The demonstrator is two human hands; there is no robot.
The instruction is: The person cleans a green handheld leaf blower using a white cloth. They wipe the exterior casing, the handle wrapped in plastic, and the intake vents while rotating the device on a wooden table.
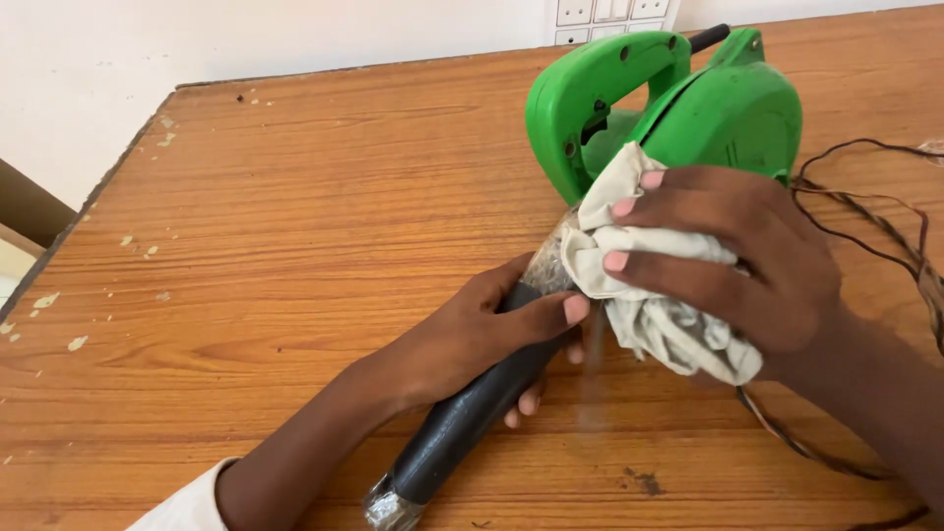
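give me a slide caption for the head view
Left hand grips a green blower's black nozzle; right hand presses a cloth on it.

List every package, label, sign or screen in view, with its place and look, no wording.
No packages, labels, signs or screens show.
Nearest such thing: a white switch plate on the wall past the table's far edge, rectangular, with several rocker switches.
The green blower bears no visible label; the right hand presses a pale cloth on it, and the left hand holds its black nozzle.
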